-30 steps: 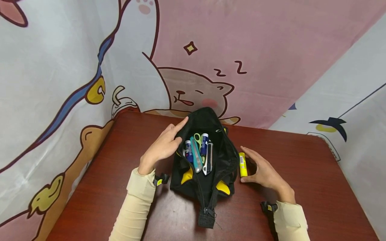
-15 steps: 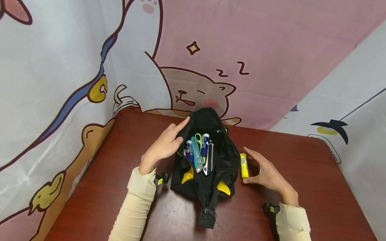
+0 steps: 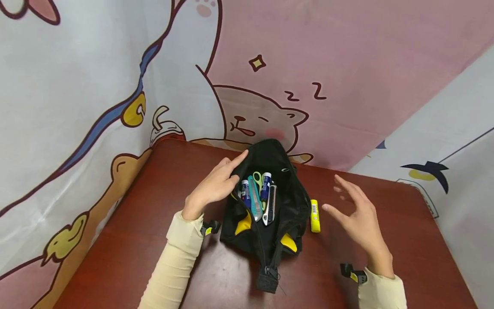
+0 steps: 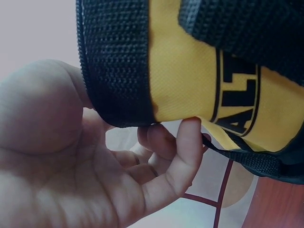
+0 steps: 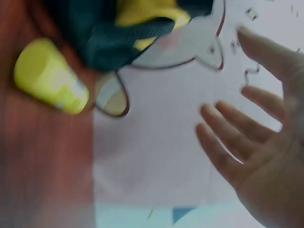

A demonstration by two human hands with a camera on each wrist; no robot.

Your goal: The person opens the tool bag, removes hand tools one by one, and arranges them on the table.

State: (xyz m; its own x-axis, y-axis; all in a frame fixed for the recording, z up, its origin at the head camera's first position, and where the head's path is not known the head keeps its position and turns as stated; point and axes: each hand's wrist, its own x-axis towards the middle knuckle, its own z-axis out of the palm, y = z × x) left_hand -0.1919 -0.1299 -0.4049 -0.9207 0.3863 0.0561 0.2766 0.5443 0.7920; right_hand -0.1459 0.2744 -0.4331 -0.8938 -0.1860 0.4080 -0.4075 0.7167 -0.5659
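Note:
A black and yellow zippered bag [image 3: 285, 214] lies unzipped on the table. My left hand [image 3: 214, 182] grips its left rim, index finger stretched along the edge. In the left wrist view, that hand's fingers [image 4: 190, 147] curl against the bag's yellow side [image 4: 185, 80]. Inside are a teal utility knife [image 3: 254, 201], a white and black utility knife [image 3: 270, 208], green-handled scissors [image 3: 257, 177] and two blue tubes with white caps, one of them a blue tube [image 3: 266, 189] in the middle. A yellow tube [image 3: 315, 216] with a printed label lies right of the bag. Beyond it my right hand [image 3: 362, 221] is spread, holding nothing.
The reddish-brown table [image 3: 409, 240] meets a cartoon-printed cloth wall [image 3: 347, 86] at the back and sides. The bag's tapered zipper end [image 3: 267, 279] points toward the front. A black strap with a buckle [image 3: 353, 274] hangs at the right wrist.
My right hand has drawn away from the yellow tube, up and to the right, leaving the tube on the table. The left hand stays at the bag's rim. The head view has shifted slightly.

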